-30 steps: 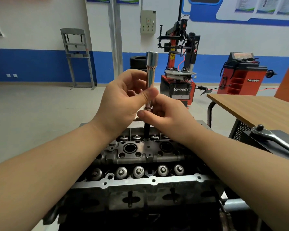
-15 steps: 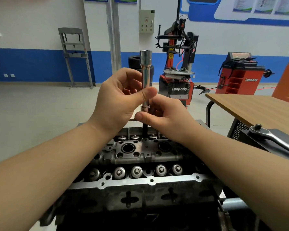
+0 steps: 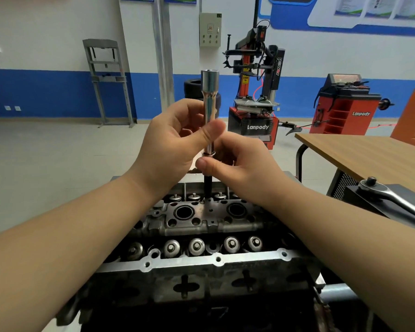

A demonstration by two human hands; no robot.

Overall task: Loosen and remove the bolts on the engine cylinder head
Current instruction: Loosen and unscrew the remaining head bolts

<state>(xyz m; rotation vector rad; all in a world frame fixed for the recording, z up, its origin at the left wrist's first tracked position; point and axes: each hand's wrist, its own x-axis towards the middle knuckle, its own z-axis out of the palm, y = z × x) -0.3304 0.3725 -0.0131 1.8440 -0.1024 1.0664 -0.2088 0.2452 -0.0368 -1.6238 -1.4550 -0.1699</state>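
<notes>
Above the cylinder head, the right hand pinches a dark bolt standing upright in it, the left hand grips the socket atop the bolt, and a ratchet lies right.

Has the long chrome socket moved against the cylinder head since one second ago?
Cannot tell. The long chrome socket stands upright over the same spot of the cylinder head, held by the left hand and right hand; the camera itself shifted slightly.
</notes>
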